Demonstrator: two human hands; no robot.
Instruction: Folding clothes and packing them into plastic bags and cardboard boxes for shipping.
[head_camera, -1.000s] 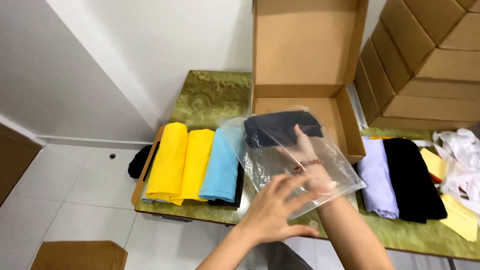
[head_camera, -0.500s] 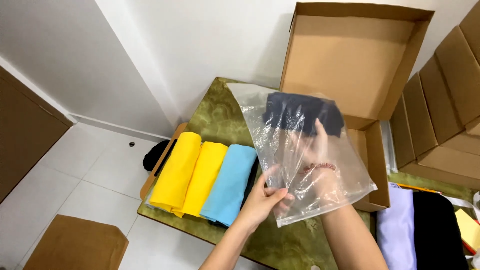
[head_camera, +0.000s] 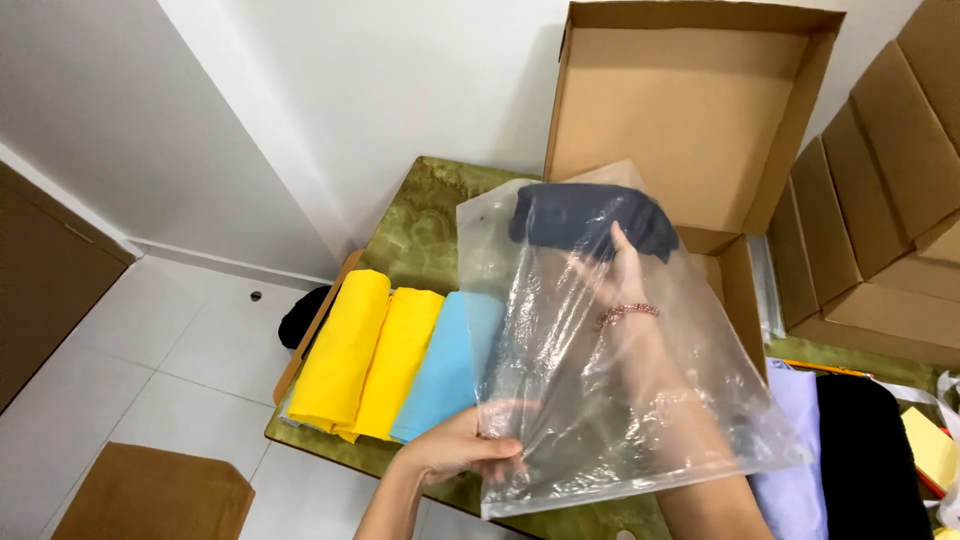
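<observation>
Together, our left hand (head_camera: 455, 450) pinches the clear plastic bag's (head_camera: 640, 420) mouth open while our right hand (head_camera: 615, 275), inside, grips the dark folded garment (head_camera: 585, 220) at the bottom.

Right hand (head_camera: 618, 275) and forearm sit inside the clear plastic bag (head_camera: 610, 400), blurred by its creases; fingertips hidden behind the dark folded garment (head_camera: 590, 222). At 3 o'clock, stacked cardboard boxes (head_camera: 880, 200) cut off by frame edge; at 5 o'clock, black cloth (head_camera: 870, 450) and lilac cloth (head_camera: 795, 480) cropped at btm edge. Dark item (head_camera: 303, 315) at 9 o'clock half hidden behind table edge, can't tell what it is.

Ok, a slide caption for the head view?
Right hand inside a clear plastic bag pushes in a dark folded garment; left hand grips the bag's edge.
</observation>
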